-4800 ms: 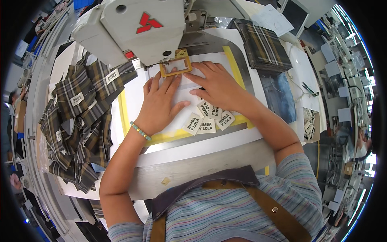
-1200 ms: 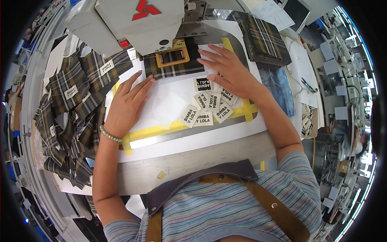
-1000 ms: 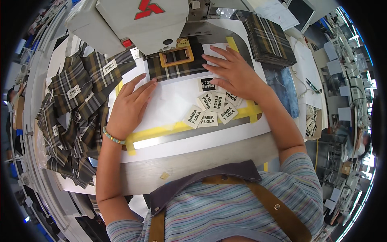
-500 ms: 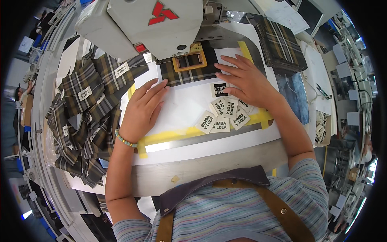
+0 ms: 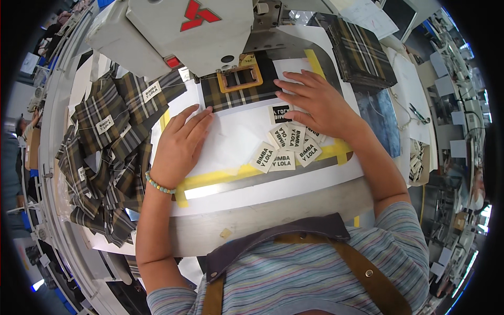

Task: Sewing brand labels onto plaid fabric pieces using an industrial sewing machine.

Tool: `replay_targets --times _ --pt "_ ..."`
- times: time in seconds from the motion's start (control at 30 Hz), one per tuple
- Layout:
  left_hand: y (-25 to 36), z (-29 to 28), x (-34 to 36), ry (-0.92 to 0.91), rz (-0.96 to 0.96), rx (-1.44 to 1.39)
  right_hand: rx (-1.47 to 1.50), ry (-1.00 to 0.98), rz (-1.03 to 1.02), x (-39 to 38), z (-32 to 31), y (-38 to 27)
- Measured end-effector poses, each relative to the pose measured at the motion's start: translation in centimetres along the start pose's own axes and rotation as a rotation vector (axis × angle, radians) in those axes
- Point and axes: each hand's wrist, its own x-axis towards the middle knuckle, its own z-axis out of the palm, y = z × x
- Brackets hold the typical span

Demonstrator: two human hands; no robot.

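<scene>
A dark plaid fabric piece (image 5: 210, 98) lies flat on the white work plate under the sewing machine head (image 5: 184, 44). An orange clamp frame (image 5: 256, 81) rests on it near the needle area. My left hand (image 5: 181, 139) is open and palm down, its outstretched fingertips at the fabric's near left corner. On the other side, my right hand (image 5: 317, 102) is open with fingers spread, their tips at the fabric's right edge. Several loose cream labels (image 5: 263, 156) overlap below my right hand, with one black label (image 5: 279, 114) next to its thumb.
On the left is a heap of plaid pieces (image 5: 94, 131) bearing cream labels, with loose threads among them. A neat stack of plaid pieces (image 5: 362, 50) stands at the far right. Thread snips (image 5: 420, 114) and a box of labels (image 5: 418, 163) lie further right. Yellow tape (image 5: 220, 175) borders the plate.
The whole view has shifted slightly, so the machine and table appear a little further left. Both hands keep their places at the fabric's edges.
</scene>
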Motion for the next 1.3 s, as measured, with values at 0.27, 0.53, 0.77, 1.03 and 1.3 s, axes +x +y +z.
replay_targets --times 0.27,0.53,0.77,1.03,1.3 --pt "-0.2 0.0 0.0 0.042 0.017 -0.026 0.008 0.085 0.006 0.6 -1.5 0.7" --pt "-0.8 -0.3 -0.2 0.079 0.027 -0.083 0.129 0.162 0.094 0.8 -5.5 -0.5" --pt "-0.1 -0.7 -0.2 0.148 -0.036 -0.282 0.160 -0.144 0.262 2.7 -2.2 -1.6" --pt "3.4 -0.9 1.5 0.133 -0.290 -0.821 0.184 -0.074 0.213 2.2 -2.4 -1.7" --pt "4.9 1.1 4.5 -0.053 -0.334 -0.905 0.170 -0.211 0.256 2.7 -2.7 -2.4"
